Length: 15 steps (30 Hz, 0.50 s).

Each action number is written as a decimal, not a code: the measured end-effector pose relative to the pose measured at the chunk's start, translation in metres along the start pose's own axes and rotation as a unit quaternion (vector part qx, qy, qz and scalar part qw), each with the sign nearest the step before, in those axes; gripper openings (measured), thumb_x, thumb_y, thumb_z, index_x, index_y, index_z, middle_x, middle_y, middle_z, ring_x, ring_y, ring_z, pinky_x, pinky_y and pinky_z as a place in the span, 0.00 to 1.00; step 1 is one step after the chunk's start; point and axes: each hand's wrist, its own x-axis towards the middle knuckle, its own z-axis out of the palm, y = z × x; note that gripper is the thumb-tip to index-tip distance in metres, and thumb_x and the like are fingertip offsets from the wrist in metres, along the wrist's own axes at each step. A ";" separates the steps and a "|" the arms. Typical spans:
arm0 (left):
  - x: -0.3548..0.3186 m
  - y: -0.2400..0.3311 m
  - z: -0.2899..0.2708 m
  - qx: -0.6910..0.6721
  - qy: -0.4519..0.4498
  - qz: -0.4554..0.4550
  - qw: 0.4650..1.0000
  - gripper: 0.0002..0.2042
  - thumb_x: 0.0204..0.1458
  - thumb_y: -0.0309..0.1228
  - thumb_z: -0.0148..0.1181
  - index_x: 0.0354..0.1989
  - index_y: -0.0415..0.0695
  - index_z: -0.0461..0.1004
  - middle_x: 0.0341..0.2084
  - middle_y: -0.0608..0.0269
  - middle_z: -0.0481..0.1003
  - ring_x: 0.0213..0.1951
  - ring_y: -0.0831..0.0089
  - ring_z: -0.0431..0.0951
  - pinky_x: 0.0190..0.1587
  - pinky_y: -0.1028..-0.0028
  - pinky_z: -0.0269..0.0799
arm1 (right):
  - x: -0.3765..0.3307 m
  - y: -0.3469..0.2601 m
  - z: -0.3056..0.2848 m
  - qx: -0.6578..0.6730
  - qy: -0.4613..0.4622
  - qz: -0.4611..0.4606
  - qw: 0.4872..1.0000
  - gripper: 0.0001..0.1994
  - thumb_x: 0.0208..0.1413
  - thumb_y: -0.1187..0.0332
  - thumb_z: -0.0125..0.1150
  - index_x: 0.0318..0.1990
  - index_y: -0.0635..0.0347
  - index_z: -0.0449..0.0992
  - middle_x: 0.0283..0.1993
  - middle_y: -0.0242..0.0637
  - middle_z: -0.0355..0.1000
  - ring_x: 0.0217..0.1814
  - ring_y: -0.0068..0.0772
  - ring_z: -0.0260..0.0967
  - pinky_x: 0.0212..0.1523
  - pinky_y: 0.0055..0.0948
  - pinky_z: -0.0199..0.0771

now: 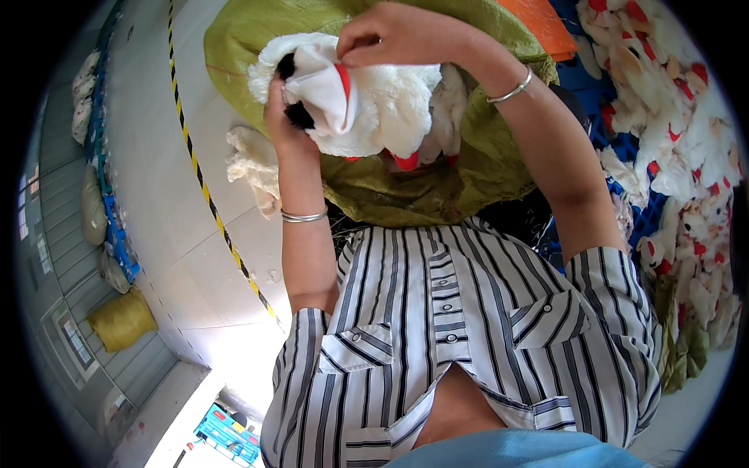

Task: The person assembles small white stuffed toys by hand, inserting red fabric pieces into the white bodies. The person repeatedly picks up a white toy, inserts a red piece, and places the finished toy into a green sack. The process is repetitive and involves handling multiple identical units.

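My left hand (290, 117) is closed around the edge of a white, fluffy plush toy skin (394, 101), close to its black furry patches (299, 115). A smooth white fabric piece with a red strip (331, 90) lies over the plush. My right hand (394, 35) pinches the plush near the top of that red strip, its fingertips partly hidden. Beneath both hands, an olive-green woven sack (460, 191) gapes with more white plush pieces and red bits inside.
White and red plush pieces (686, 156) are heaped on the right around blue plastic crates (589, 82). A pale plush piece (253, 164) lies on the floor left of the sack. Black-and-yellow tape (204, 187) runs along the floor. A yellow-green sack (122, 320) stands far left.
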 end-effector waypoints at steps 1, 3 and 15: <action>0.003 0.000 -0.006 -0.009 -0.017 -0.003 1.000 0.20 0.64 0.36 0.42 0.59 0.37 0.66 0.52 0.57 0.73 0.53 0.66 0.74 0.57 0.67 0.69 | 0.001 0.005 0.008 -0.043 -0.001 -0.038 0.998 0.10 0.55 0.65 0.60 0.34 0.64 0.78 0.23 0.38 0.72 0.27 0.24 0.69 0.31 0.28 0.69; 0.001 0.004 -0.008 -0.023 -0.026 0.008 0.999 0.20 0.64 0.36 0.41 0.59 0.37 0.66 0.52 0.57 0.73 0.53 0.66 0.74 0.57 0.67 0.69 | 0.002 -0.001 0.012 -0.032 -0.028 0.031 0.999 0.15 0.54 0.63 0.61 0.42 0.66 0.77 0.32 0.38 0.76 0.35 0.26 0.72 0.39 0.27 0.71; 0.000 0.010 -0.009 -0.001 0.003 0.030 1.000 0.18 0.63 0.36 0.41 0.56 0.39 0.68 0.50 0.57 0.73 0.51 0.66 0.75 0.54 0.67 0.71 | 0.004 0.002 0.029 0.049 -0.110 0.068 0.990 0.13 0.54 0.70 0.56 0.46 0.67 0.74 0.33 0.33 0.77 0.35 0.19 0.70 0.38 0.23 0.71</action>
